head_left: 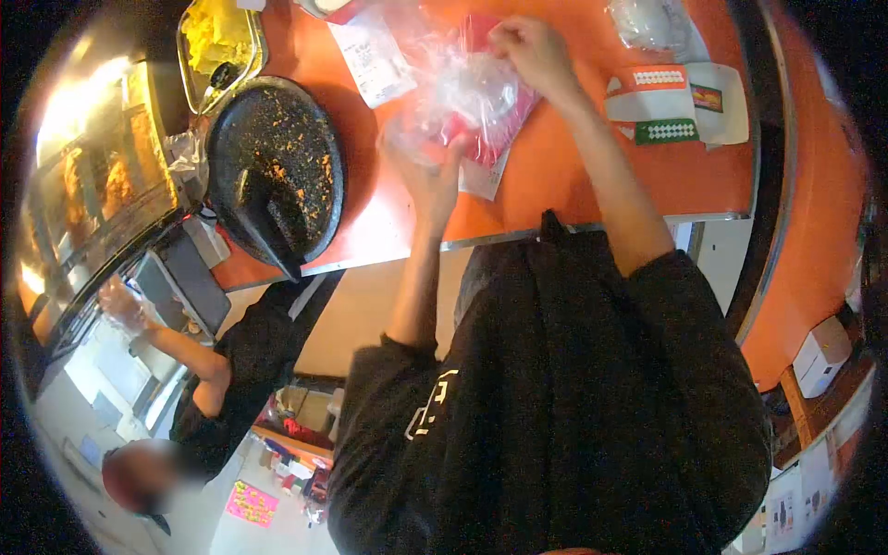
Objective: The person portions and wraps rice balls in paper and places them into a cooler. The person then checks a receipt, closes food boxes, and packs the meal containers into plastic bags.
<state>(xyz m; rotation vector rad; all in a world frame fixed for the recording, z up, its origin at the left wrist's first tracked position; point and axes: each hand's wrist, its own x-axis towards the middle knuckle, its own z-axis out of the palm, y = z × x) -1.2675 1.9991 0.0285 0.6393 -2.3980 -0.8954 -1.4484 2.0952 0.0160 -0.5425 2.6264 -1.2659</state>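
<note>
A clear plastic bag [481, 88] with pink-red parts lies crumpled on the orange counter in front of me; its contents are hard to make out. My left hand [427, 171] grips the bag's near left side, thumb on top and the other fingers partly covered by plastic. At the bag's upper right, my right hand [536, 60] has its fingertips pinched on the edge of the plastic. A printed paper slip [372, 60] lies just left of the bag, and another bit of white paper [481, 178] shows beneath it.
Left on the counter [370, 208] stands a round black pan [305, 120] with orange crumbs and a dark handled tool [264, 227]. Behind it is a metal tray [256, 42] of yellow food. An unfolded carton [721, 102] lies right. A co-worker's gloved hand [122, 305] is at lower left.
</note>
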